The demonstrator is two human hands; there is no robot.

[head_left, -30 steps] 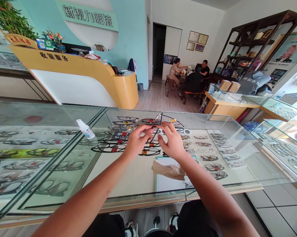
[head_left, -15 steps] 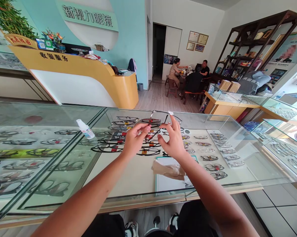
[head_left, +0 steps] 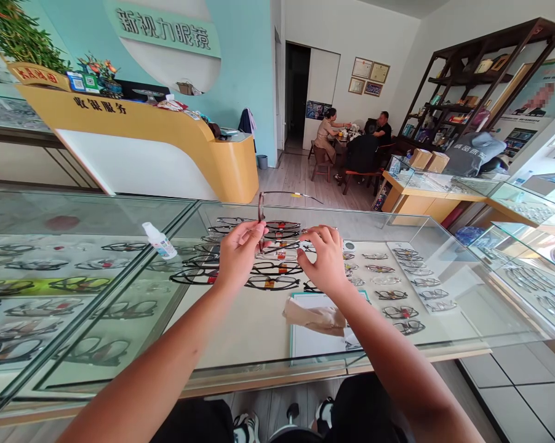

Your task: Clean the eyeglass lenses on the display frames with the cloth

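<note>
Several rows of eyeglass frames (head_left: 36, 265) lie under glass at the left. Moving right, a white spray bottle (head_left: 159, 241) is on the glass counter (head_left: 226, 332). Next comes the left hand (head_left: 237, 252), closed in a pinch: from my remote seat I see thumb and fingers gripping one pair of eyeglasses (head_left: 261, 206) by its front, which shows edge-on. The pair is held up over the counter's far middle, temples unfolded and pointing right, the upper one bearing a yellow tag (head_left: 296, 195). I judge it light and springy, stiffer across the front, weakest at the hinges; smooth lenses would smudge, so I favour the rim or bridge as a hold. Beside the lower temple is the right hand (head_left: 322, 255), fingers curled, thumb apart; I cannot tell whether it touches that temple. Nearer, below it, a beige cloth (head_left: 315, 317) lies on a white panel (head_left: 305, 346) with a teal edge. Farther right, more spectacles (head_left: 401, 312) lie in columns.
</note>
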